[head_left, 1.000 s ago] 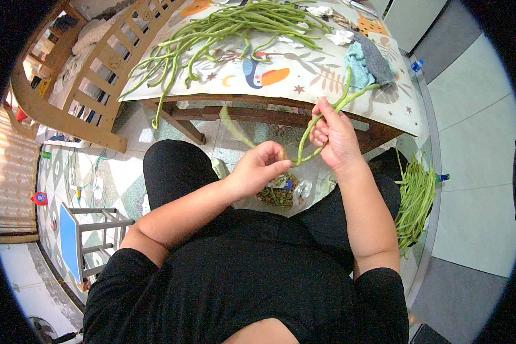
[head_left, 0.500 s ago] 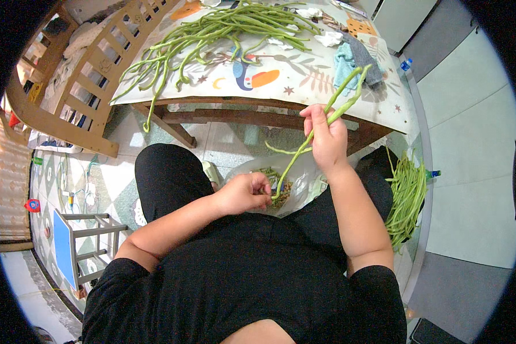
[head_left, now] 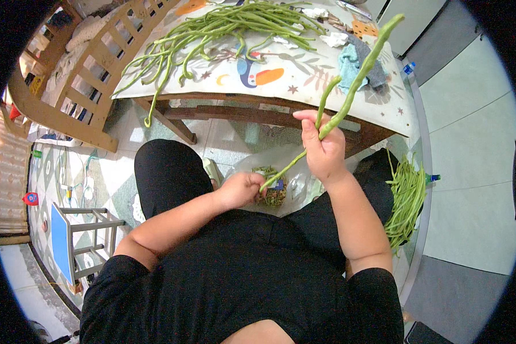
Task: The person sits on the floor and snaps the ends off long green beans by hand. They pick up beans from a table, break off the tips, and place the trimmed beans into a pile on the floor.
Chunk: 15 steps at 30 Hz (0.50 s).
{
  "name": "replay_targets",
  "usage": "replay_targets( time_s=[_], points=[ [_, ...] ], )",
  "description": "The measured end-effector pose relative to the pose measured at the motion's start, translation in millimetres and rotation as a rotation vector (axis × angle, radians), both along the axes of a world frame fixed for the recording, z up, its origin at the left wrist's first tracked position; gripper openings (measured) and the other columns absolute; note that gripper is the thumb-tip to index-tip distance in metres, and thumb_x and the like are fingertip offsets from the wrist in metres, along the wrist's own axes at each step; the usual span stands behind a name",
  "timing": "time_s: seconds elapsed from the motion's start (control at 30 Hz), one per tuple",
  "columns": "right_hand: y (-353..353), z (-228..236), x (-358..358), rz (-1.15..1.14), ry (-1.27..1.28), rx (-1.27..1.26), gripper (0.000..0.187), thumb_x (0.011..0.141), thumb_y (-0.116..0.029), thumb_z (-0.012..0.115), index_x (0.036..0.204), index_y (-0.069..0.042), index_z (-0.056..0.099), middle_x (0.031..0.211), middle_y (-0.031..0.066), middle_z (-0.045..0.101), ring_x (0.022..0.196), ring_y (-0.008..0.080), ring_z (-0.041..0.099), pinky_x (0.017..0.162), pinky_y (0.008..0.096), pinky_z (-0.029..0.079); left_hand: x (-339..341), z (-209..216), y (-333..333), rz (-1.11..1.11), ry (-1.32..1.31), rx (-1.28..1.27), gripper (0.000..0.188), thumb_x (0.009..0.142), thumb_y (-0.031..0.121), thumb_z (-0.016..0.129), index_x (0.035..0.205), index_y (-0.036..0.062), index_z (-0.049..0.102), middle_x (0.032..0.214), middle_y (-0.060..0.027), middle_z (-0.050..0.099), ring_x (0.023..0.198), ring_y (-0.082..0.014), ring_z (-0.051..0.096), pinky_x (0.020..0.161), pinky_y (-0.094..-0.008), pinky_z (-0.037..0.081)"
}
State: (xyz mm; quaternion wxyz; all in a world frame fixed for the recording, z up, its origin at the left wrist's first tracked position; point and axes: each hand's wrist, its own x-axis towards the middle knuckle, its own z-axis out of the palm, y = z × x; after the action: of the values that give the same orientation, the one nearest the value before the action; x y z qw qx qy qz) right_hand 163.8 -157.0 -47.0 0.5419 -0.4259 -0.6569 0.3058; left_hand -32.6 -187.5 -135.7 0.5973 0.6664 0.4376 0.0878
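Long green beans run diagonally through my hands over my lap. My right hand (head_left: 325, 148) is closed round the middle of a long bean (head_left: 358, 80), whose thick end points up over the table edge; a shorter bean piece sticks up beside it from the same grip. My left hand (head_left: 241, 190) pinches the thin lower end of the bean. Below, between my knees, a clear plastic bag (head_left: 295, 163) has bean bits (head_left: 274, 198) in it. A large heap of long beans (head_left: 229, 26) lies across the table, some hanging over its front edge.
The table (head_left: 200, 92) has a printed cover, with a teal and grey cloth (head_left: 350, 60) and crumpled tissues (head_left: 334, 39) on it. Another bundle of beans (head_left: 407, 200) is by my right knee. To the left are a wooden bed rail (head_left: 83, 86) and a blue-topped stool (head_left: 62, 243).
The upper part of the held bean has swung up and stands higher above my right hand. My left hand has shifted slightly left and still pinches the thin end.
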Motion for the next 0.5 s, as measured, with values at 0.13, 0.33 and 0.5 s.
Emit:
replay_targets(
  time_s=[0.13,0.33,0.5],
  points=[
    [5,-2,1,-0.099,0.018,-0.048,0.016,0.085,-0.014,0.048,0.089,-0.003,0.058,0.061,0.0018,0.049,0.055,0.0086,0.044,0.052,0.0227,0.038,4,-18,7,0.227,-0.081,-0.218,0.015,0.087,0.012,0.040,0.099,0.0058,0.047,0.064,-0.0022,0.052,0.054,-0.0106,0.050,0.049,-0.0239,0.041],
    [8,-5,5,0.043,0.182,-0.191,0.019,0.088,-0.018,0.046,0.089,-0.003,0.057,0.059,-0.0031,0.044,0.053,0.0065,0.040,0.049,0.0219,0.035,-4,-54,9,0.069,0.047,-0.116,0.026,0.089,0.024,0.042,0.103,0.0036,0.049,0.074,-0.0048,0.057,0.067,-0.0117,0.054,0.059,-0.0251,0.044],
    [9,-13,1,0.135,0.068,-0.277,0.028,0.089,-0.027,0.041,0.093,-0.004,0.055,0.060,-0.0027,0.042,0.056,0.0056,0.038,0.052,0.0200,0.032,-1,-29,14,-0.109,0.164,0.135,0.028,0.088,0.023,0.041,0.098,0.0014,0.057,0.087,-0.0086,0.060,0.082,-0.0179,0.055,0.077,-0.0297,0.043]
  ],
)
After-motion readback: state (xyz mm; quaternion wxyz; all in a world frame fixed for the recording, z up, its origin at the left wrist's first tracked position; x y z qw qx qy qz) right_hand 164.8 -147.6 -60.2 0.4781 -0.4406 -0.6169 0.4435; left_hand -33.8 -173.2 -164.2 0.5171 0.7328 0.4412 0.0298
